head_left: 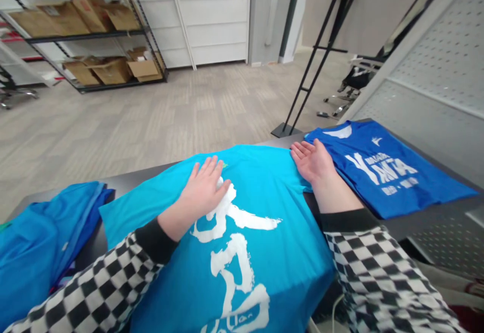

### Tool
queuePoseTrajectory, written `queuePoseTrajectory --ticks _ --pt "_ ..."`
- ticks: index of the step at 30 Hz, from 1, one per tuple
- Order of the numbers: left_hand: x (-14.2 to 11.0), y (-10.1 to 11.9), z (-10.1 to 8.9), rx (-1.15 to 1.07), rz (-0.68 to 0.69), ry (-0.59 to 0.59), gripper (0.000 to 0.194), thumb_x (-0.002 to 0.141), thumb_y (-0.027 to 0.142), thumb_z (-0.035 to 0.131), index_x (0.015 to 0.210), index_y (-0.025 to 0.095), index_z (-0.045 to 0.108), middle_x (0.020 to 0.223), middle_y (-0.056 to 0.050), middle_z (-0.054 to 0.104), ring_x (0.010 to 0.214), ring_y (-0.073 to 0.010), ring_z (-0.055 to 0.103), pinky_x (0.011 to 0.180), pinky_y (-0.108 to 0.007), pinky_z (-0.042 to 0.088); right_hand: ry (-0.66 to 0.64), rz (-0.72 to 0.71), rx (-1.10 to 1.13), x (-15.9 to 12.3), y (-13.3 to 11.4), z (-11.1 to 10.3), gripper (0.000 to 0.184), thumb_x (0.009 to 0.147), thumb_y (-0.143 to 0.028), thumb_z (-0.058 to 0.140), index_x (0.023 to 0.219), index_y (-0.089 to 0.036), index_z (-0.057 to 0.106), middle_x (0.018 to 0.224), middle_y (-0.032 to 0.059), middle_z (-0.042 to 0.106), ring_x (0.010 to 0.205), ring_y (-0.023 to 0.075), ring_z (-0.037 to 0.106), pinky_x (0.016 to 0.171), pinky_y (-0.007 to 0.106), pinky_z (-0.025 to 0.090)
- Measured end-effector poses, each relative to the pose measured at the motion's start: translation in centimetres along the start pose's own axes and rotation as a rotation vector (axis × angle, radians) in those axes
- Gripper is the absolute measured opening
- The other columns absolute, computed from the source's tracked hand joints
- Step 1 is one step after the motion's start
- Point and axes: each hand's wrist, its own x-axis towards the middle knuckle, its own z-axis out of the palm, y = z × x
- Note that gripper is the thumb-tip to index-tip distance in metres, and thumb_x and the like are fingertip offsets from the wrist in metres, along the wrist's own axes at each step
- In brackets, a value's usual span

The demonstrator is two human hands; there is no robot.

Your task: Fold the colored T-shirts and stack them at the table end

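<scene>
A light blue T-shirt (260, 182) with large white brush lettering lies spread over the dark table, its lower part hanging toward me over the near edge. My left hand (204, 184) rests flat on its upper chest beside the lettering, fingers stretched out. At the sleeve on the right, my right hand (313, 161) is turned palm up with its fingers extended, holding nothing that I can see. That hand is between the light blue shirt and a darker blue T-shirt (381, 172) with white print, which lies flat on the right.
A heap of blue shirts (41, 237) lies on the table (130, 176) at the left. Behind stand a black metal stand (302, 88) and a shelf (94, 35) with cardboard boxes. A white perforated panel (434, 66) rises on the right.
</scene>
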Motion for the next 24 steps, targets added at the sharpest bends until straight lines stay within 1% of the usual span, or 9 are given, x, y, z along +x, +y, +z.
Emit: queuePoseTrajectory --ticks 2,4,7,10,13,15,17,19,24 --pt "-1.6 -4.3 -0.1 0.024 -0.184 0.000 0.082 0.114 0.063 0.027 0.180 0.014 0.028 0.188 -0.016 0.023 0.176 -0.0355 0.017 0.142 -0.061 0.017 -0.009 -0.010 -0.027 -0.2 0.0 0.1 0.046 0.117 -0.051 0.043 0.145 -0.020 0.064 0.152 0.0205 0.067 0.136 0.0253 0.072 0.112 0.045 0.064" --pt "-2.5 -7.6 -0.1 0.028 -0.290 -0.018 0.088 0.112 0.067 0.029 0.181 0.014 0.025 0.187 -0.017 0.024 0.176 -0.0358 0.019 0.141 -0.061 0.020 -0.009 -0.024 -0.055 -0.4 -0.1 0.1 0.046 0.117 -0.050 0.042 0.144 -0.020 0.065 0.152 0.0215 0.067 0.137 0.0256 0.072 0.113 0.045 0.063" --pt "-3.0 -9.7 0.0 0.023 -0.312 -0.062 0.101 0.107 0.081 0.030 0.182 0.014 0.021 0.188 -0.015 0.018 0.176 -0.0349 0.015 0.142 -0.061 0.017 -0.015 -0.034 -0.093 -0.3 -0.1 0.2 0.046 0.116 -0.051 0.043 0.142 -0.020 0.066 0.151 0.0227 0.067 0.138 0.0261 0.071 0.115 0.046 0.062" --pt "-2.9 -9.8 -0.3 0.010 -0.317 -0.106 0.109 0.103 0.087 0.029 0.183 0.014 0.018 0.189 -0.016 0.012 0.177 -0.0363 0.013 0.142 -0.062 0.015 -0.024 -0.040 -0.110 -0.1 0.0 0.1 0.046 0.116 -0.050 0.042 0.141 -0.020 0.067 0.153 0.0232 0.065 0.138 0.0255 0.072 0.115 0.045 0.062" --pt "-2.5 -9.4 -0.9 0.006 -0.320 -0.134 0.114 0.100 0.091 0.032 0.182 0.012 0.019 0.188 -0.019 0.014 0.176 -0.0401 0.014 0.140 -0.065 0.016 -0.030 -0.042 -0.119 0.1 0.0 -0.1 0.045 0.116 -0.050 0.043 0.143 -0.022 0.066 0.152 0.0227 0.066 0.138 0.0258 0.072 0.115 0.048 0.062" --pt "-2.0 -9.1 -1.1 0.021 -0.292 -0.090 0.107 0.104 0.086 0.029 0.182 0.012 0.022 0.188 -0.019 0.017 0.176 -0.0394 0.014 0.140 -0.066 0.014 -0.028 -0.043 -0.130 0.3 0.0 -0.1 0.045 0.116 -0.052 0.043 0.142 -0.024 0.066 0.151 0.0218 0.067 0.139 0.0262 0.071 0.114 0.050 0.063" --pt "-1.4 -8.6 -1.0 0.019 -0.216 -0.046 0.094 0.110 0.075 0.023 0.182 0.014 0.023 0.188 -0.016 0.017 0.177 -0.0349 0.014 0.142 -0.062 0.013 -0.024 -0.046 -0.143 0.4 0.0 -0.1 0.044 0.116 -0.052 0.043 0.140 -0.025 0.067 0.150 0.0207 0.068 0.139 0.0263 0.071 0.115 0.052 0.062" --pt "-0.9 -8.2 -0.5 -0.003 -0.148 -0.048 0.087 0.113 0.069 0.023 0.182 0.016 0.023 0.189 -0.013 0.016 0.177 -0.0324 0.014 0.142 -0.058 0.014 -0.025 -0.049 -0.152 0.4 0.1 -0.2 0.042 0.116 -0.052 0.042 0.136 -0.025 0.068 0.149 0.0201 0.069 0.138 0.0262 0.072 0.115 0.053 0.062" --pt "-0.4 -8.1 0.1 -0.018 -0.138 -0.081 0.098 0.107 0.079 0.033 0.182 0.017 0.023 0.189 -0.013 0.013 0.177 -0.0349 0.013 0.142 -0.059 0.015 -0.038 -0.056 -0.153 0.6 0.2 -0.4 0.041 0.117 -0.053 0.042 0.126 -0.023 0.069 0.146 0.0202 0.070 0.134 0.0249 0.074 0.116 0.049 0.062"
